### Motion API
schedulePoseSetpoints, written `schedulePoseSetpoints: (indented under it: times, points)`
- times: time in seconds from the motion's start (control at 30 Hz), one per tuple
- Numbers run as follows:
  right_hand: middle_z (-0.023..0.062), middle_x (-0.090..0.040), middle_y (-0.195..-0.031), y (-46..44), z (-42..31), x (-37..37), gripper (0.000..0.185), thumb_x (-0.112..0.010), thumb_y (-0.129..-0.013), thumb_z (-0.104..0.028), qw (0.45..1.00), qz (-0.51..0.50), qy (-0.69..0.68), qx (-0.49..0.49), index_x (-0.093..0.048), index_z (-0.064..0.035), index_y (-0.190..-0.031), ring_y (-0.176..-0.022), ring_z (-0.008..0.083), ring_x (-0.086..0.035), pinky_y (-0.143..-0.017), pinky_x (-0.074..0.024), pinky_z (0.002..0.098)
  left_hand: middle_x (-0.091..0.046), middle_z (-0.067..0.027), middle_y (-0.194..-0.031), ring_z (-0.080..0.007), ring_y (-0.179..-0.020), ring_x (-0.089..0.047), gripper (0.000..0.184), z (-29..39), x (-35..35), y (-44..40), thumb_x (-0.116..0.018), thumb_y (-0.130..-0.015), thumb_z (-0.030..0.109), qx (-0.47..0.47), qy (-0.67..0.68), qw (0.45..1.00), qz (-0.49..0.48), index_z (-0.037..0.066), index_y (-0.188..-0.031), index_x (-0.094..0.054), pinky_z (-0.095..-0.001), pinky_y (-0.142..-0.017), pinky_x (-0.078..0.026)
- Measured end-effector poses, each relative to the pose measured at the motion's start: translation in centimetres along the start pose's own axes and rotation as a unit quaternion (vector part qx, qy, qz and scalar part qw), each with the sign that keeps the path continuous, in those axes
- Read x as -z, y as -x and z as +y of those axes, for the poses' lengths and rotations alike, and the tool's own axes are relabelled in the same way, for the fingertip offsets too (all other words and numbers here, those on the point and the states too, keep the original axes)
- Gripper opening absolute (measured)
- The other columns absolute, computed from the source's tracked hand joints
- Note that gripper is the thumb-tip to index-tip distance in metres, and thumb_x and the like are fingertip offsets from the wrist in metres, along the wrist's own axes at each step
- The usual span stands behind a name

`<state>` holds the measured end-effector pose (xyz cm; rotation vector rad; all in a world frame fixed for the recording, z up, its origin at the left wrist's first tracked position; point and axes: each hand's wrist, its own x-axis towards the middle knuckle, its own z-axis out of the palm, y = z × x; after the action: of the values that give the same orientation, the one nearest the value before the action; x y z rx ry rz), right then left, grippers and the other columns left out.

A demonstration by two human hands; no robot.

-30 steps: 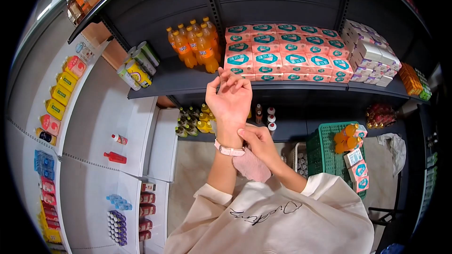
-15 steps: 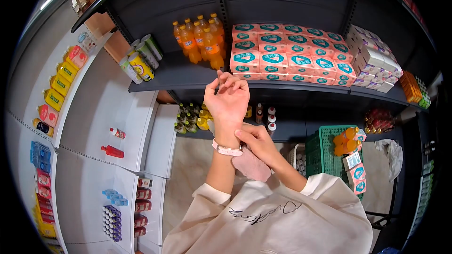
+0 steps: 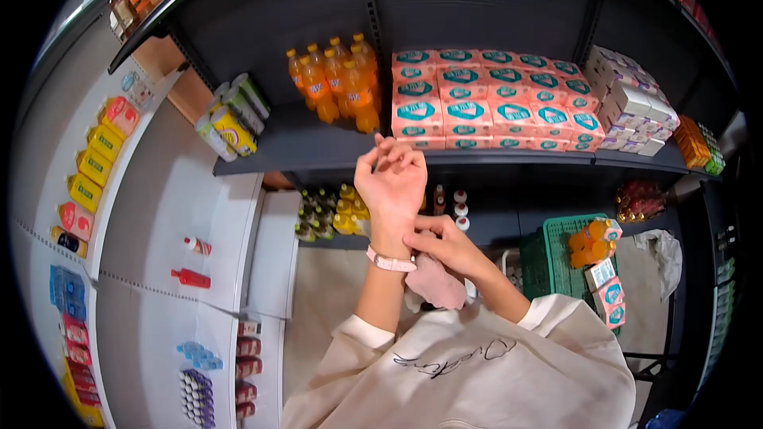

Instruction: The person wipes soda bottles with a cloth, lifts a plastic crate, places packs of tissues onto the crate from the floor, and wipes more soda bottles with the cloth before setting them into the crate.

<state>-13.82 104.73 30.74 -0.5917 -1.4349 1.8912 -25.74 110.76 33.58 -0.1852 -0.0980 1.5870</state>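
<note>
My left hand (image 3: 393, 179) is raised palm up in front of the middle shelf, its fingers loosely curled and apart, holding nothing. A watch with a pink strap (image 3: 389, 261) circles that wrist. My right hand (image 3: 449, 246) is closed at the side of the left wrist, its thumb resting against it. A pink cloth (image 3: 435, 280) hangs out beneath the right hand; the fingers behind the wrist are hidden. Beyond my left fingertips stand several orange soda bottles (image 3: 334, 87). To their right are stacked pink tissue packs (image 3: 497, 103).
Cans (image 3: 230, 123) stand at the shelf's left end. A green basket (image 3: 548, 258) at lower right holds orange bottles (image 3: 592, 242) and pink packs (image 3: 612, 294). White shelves (image 3: 159, 230) on the left carry yellow packs (image 3: 94, 167) and a red bottle (image 3: 191, 276). Dark bottles (image 3: 318, 210) stand on the lower shelf.
Both hands have shifted slightly down and right in view, still joined at the left wrist. The pink cloth has changed its folds. The shelf goods sit a little lower in view.
</note>
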Motion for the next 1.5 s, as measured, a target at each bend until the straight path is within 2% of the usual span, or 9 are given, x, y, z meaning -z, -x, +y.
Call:
schedulePoseSetpoints:
  times: [0.33, 0.73, 0.83, 0.93, 1.0, 1.07, 1.13, 1.27, 1.5]
  points:
    - [-0.0009, -0.062, -0.090, -13.0, 5.6, 4.4, 0.023, -0.052, -0.092, -0.018, 0.994, -0.103, -0.015, -0.026, -0.065, 0.0002, -0.094, -0.082, 0.0048, -0.051, -0.074, -0.0418, 0.0218, -0.049, 0.0027, -0.074, -0.0087, -0.061, -0.043, 0.014, 8.2, 1.1, -8.9, -0.046, -0.081, 0.008, 0.022, -0.081, 0.996, 0.041, 0.010, -0.091, -0.056, -0.0228, -0.057, -0.035]
    - [0.0093, -0.056, -0.122, -19.1, 5.0, 9.0, 0.053, -0.040, -0.090, -0.037, 0.956, 0.174, -0.233, -0.031, -0.059, 0.0066, -0.113, -0.112, 0.0174, -0.050, -0.101, -0.0302, 0.0251, -0.047, 0.0052, -0.068, -0.0085, -0.059, -0.044, 0.011, 18.1, -2.9, -19.1, -0.045, -0.086, 0.012, 0.008, -0.069, 0.997, 0.024, 0.012, -0.086, -0.056, -0.0226, -0.057, -0.035]
    - [0.0104, -0.058, -0.109, -18.8, 8.9, 9.7, 0.044, -0.046, -0.088, -0.044, 0.880, 0.385, -0.046, 0.274, -0.055, -0.0175, -0.122, -0.098, 0.0159, -0.052, -0.081, -0.0442, 0.0307, -0.049, 0.0040, -0.072, -0.0097, -0.065, -0.044, 0.013, 18.7, -2.7, -20.9, -0.046, -0.087, 0.016, 0.037, -0.073, 0.995, -0.054, 0.012, -0.094, -0.057, -0.0227, -0.060, -0.037]
    - [-0.0101, -0.061, -0.104, -18.5, 7.6, 12.5, 0.037, -0.043, -0.092, -0.036, 0.655, 0.053, -0.716, 0.236, -0.054, -0.0199, -0.123, -0.049, 0.0033, -0.030, -0.037, -0.0171, 0.0215, -0.049, 0.0008, -0.074, -0.0121, -0.070, -0.045, 0.020, 16.8, -5.3, -19.9, -0.046, -0.088, 0.021, -0.013, -0.229, 0.965, -0.125, 0.011, -0.104, -0.054, -0.0253, -0.065, -0.039]
    - [-0.0125, -0.060, -0.114, -17.8, 7.5, 13.4, 0.040, -0.042, -0.092, -0.034, 0.679, 0.082, -0.690, 0.237, -0.053, -0.0151, -0.125, -0.051, 0.0037, -0.033, -0.039, -0.0210, 0.0209, -0.056, -0.0055, -0.097, -0.0200, -0.087, -0.052, 0.028, 17.3, -4.3, -20.7, -0.053, -0.086, 0.023, -0.075, -0.540, 0.790, -0.281, 0.010, -0.111, -0.053, -0.0306, -0.078, -0.040]
    - [-0.0050, -0.052, -0.129, -17.2, 9.9, 15.0, 0.042, -0.040, -0.093, -0.028, 0.695, -0.011, -0.636, 0.335, -0.045, -0.0144, -0.133, -0.064, 0.0059, -0.046, -0.053, -0.0364, 0.0182, -0.056, -0.0067, -0.112, -0.0254, -0.101, -0.051, 0.026, 17.0, -4.4, -21.3, -0.059, -0.081, 0.019, -0.322, -0.815, 0.314, -0.366, 0.011, -0.106, -0.060, -0.0351, -0.090, -0.037]
    - [0.0006, -0.045, -0.135, -15.1, 10.4, 14.4, 0.049, -0.037, -0.094, -0.035, 0.782, 0.063, -0.495, 0.373, -0.036, -0.0126, -0.137, -0.087, 0.0112, -0.044, -0.073, -0.0349, 0.0255, -0.050, -0.0061, -0.124, -0.0294, -0.123, -0.037, 0.029, 16.8, -3.7, -22.0, -0.064, -0.077, 0.019, -0.348, -0.847, 0.116, -0.384, 0.016, -0.106, -0.063, -0.0473, -0.102, -0.025]
    - [0.0084, -0.035, -0.142, -12.6, 8.4, 11.9, 0.064, -0.033, -0.094, -0.048, 0.823, 0.297, -0.290, 0.388, -0.024, -0.0095, -0.143, -0.122, 0.0199, -0.039, -0.102, -0.0325, 0.0375, -0.042, -0.0082, -0.133, -0.0335, -0.129, -0.028, 0.045, 18.5, -2.6, -25.6, -0.065, -0.077, 0.022, -0.297, -0.881, 0.051, -0.366, 0.015, -0.121, -0.055, -0.0524, -0.105, -0.021]
    - [0.0095, -0.047, -0.131, -11.7, 10.4, 6.1, 0.067, -0.031, -0.089, -0.057, 0.630, 0.637, -0.280, 0.345, -0.042, -0.0052, -0.132, -0.117, 0.0253, -0.044, -0.104, -0.0311, 0.0379, -0.048, -0.0146, -0.118, -0.0349, -0.124, -0.035, 0.049, 21.3, -2.0, -29.0, -0.065, -0.077, 0.018, -0.221, -0.863, 0.142, -0.432, 0.012, -0.124, -0.052, -0.0437, -0.097, -0.037]
